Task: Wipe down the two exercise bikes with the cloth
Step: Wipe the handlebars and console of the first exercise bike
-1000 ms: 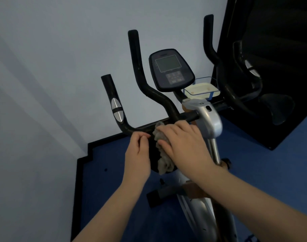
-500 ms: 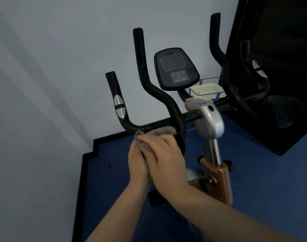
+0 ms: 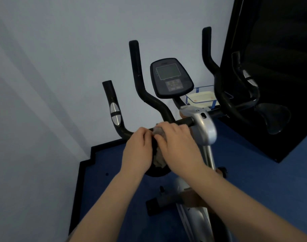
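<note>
An exercise bike stands before me with black handlebars (image 3: 150, 100), a dark console (image 3: 171, 77) and a silver stem (image 3: 204, 126). My right hand (image 3: 179, 147) presses a grey cloth (image 3: 158, 160) onto the lower left handlebar section, fingers curled over the cloth. Just left of it, my left hand (image 3: 137, 151) grips the same black bar, touching the cloth's edge. Most of the cloth is hidden under my right hand.
A pale wall fills the left and back. A large black panel (image 3: 274, 67) stands at the right beside the right handlebar (image 3: 219, 88). A clear tray with blue trim (image 3: 203, 98) sits behind the console. Blue carpet (image 3: 253, 172) with a black border covers the floor.
My hands have moved back up onto the handlebar, the right hand sliding the cloth right along the bar. The left hand now sits beside the right instead of under it.
</note>
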